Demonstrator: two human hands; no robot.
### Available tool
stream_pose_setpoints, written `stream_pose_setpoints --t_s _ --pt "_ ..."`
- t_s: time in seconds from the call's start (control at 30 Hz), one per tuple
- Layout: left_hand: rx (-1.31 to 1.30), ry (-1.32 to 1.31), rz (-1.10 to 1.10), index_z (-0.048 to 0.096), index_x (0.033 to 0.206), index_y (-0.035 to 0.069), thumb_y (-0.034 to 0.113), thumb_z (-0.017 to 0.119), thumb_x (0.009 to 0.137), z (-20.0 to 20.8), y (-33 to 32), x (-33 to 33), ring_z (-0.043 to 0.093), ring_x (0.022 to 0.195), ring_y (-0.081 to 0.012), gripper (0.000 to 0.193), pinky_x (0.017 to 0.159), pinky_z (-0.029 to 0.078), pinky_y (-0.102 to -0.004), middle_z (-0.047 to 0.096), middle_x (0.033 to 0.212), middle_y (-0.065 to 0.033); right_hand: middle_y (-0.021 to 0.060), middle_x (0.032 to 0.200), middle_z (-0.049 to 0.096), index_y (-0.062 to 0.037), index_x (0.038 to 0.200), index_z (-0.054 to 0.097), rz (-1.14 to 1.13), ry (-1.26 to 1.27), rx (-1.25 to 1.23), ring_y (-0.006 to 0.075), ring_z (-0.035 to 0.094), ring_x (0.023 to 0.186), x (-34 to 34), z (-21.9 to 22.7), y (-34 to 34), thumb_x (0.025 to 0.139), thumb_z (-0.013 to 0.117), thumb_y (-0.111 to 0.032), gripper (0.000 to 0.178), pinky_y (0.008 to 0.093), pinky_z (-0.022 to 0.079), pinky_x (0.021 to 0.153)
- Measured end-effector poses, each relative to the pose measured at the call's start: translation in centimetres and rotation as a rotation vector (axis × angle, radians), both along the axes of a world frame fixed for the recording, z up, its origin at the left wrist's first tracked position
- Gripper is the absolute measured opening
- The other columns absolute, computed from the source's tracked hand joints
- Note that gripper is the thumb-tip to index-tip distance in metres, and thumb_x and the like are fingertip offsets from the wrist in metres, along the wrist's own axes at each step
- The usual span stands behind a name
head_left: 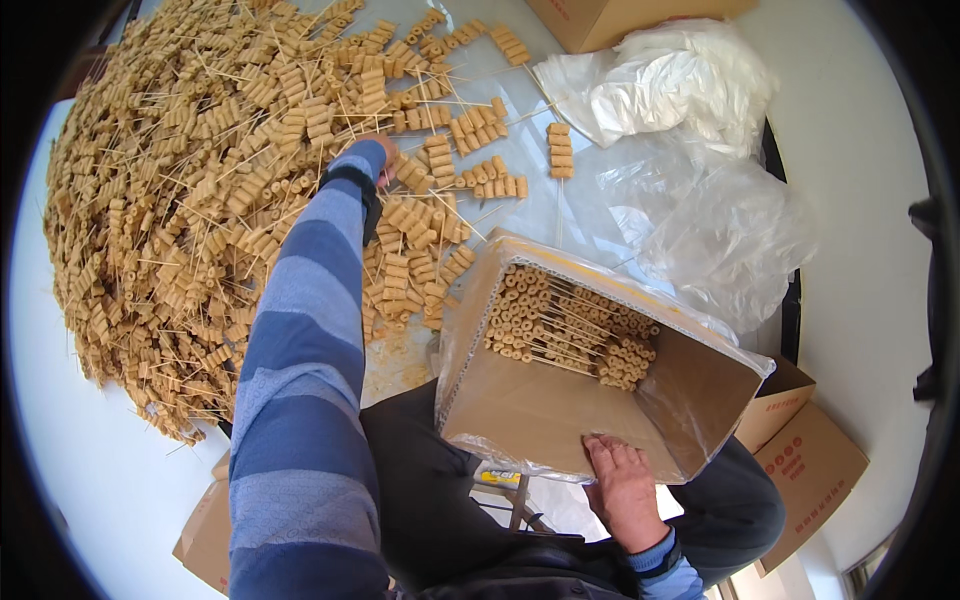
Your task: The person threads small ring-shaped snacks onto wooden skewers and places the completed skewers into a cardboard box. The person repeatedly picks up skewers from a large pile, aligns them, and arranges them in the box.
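A cardboard box [560, 420] with clear plastic over its rim rests tilted on my lap, its opening toward me. Inside, rows of skewers [565, 325] are stacked, each a thin stick through light brown, ridged rolls with a hole in the middle. My right hand [625, 480] grips the near rim, fingers inside the box. Stretched out at the far left, my left hand [385, 158] reaches the right side of a big heap of loose skewers [200, 200]. Its fingers look curled among the sticks; what they pinch is partly hidden.
On the table [595, 195], crumpled clear plastic [710, 215] and a white plastic bag [690, 80] lie to the right. Another carton [620, 20] stands at the far edge. More cardboard boxes [810, 480] are at the lower right, and one carton [205, 535] is at the lower left.
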State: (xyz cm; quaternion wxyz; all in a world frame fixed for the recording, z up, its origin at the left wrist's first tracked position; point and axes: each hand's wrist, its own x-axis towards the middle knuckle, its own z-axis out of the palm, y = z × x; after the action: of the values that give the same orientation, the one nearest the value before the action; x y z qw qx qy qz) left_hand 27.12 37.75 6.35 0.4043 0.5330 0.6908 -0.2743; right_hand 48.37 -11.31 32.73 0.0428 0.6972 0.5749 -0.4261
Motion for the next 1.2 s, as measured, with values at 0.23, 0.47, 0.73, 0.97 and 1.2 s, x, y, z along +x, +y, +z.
stream_pose_setpoints --t_s 0.23,0.47,0.73,0.97,1.2 --pt "-0.089 -0.274 -0.005 0.065 0.084 -0.002 0.046 0.034 0.107 6.8 -6.3 -8.6 0.054 0.043 -0.0209 0.062 0.046 0.047 -0.0351 0.062 0.058 -0.0121 0.0160 0.121 0.062 -0.0030 0.128 0.056 0.052 -0.051 0.079 0.0329 0.058 0.114 -0.8 -1.0 -1.1 0.069 0.074 -0.005 0.062 0.0429 0.044 0.098" --pt "0.538 -0.518 -0.470 0.057 0.112 0.000 0.046 0.037 0.107 6.8 -13.4 -11.4 0.060 0.047 -0.0229 0.050 0.050 0.050 -0.0363 0.060 0.059 -0.0106 0.0152 0.120 0.063 -0.0037 0.125 0.057 0.050 -0.066 0.114 0.0321 0.060 0.112 -1.0 -1.0 -1.4 0.071 0.069 -0.005 0.055 0.0436 0.046 0.095" --pt "0.218 -0.216 0.460 0.059 0.106 0.000 0.065 0.029 0.101 6.7 -5.7 -10.6 0.061 0.046 -0.0205 0.071 0.042 0.046 -0.0336 0.062 0.060 -0.0119 0.0152 0.120 0.064 -0.0040 0.125 0.058 0.037 -0.072 0.098 0.0323 0.060 0.112 -1.0 -1.1 -1.2 0.071 0.068 -0.004 0.055 0.0433 0.045 0.096" --pt "0.182 -0.096 0.447 0.060 0.126 0.002 0.067 0.041 0.097 4.9 -2.5 -6.6 0.064 0.048 -0.0190 0.074 0.040 0.048 -0.0291 0.069 0.074 -0.0132 0.0176 0.121 0.063 -0.0022 0.128 0.057 0.027 -0.049 0.077 0.0332 0.059 0.114 -0.7 -0.8 -1.1 0.071 0.068 -0.005 0.058 0.0442 0.045 0.098" --pt "0.252 -0.130 0.601 0.066 0.108 -0.003 0.049 0.055 0.098 2.7 -2.7 -6.9 0.064 0.048 -0.0162 0.054 0.042 0.050 -0.0269 0.071 0.074 -0.0134 0.0172 0.122 0.062 -0.0029 0.128 0.056 0.026 -0.057 0.057 0.0344 0.057 0.115 -0.8 -0.7 -0.9 0.071 0.073 -0.004 0.060 0.0435 0.044 0.100"
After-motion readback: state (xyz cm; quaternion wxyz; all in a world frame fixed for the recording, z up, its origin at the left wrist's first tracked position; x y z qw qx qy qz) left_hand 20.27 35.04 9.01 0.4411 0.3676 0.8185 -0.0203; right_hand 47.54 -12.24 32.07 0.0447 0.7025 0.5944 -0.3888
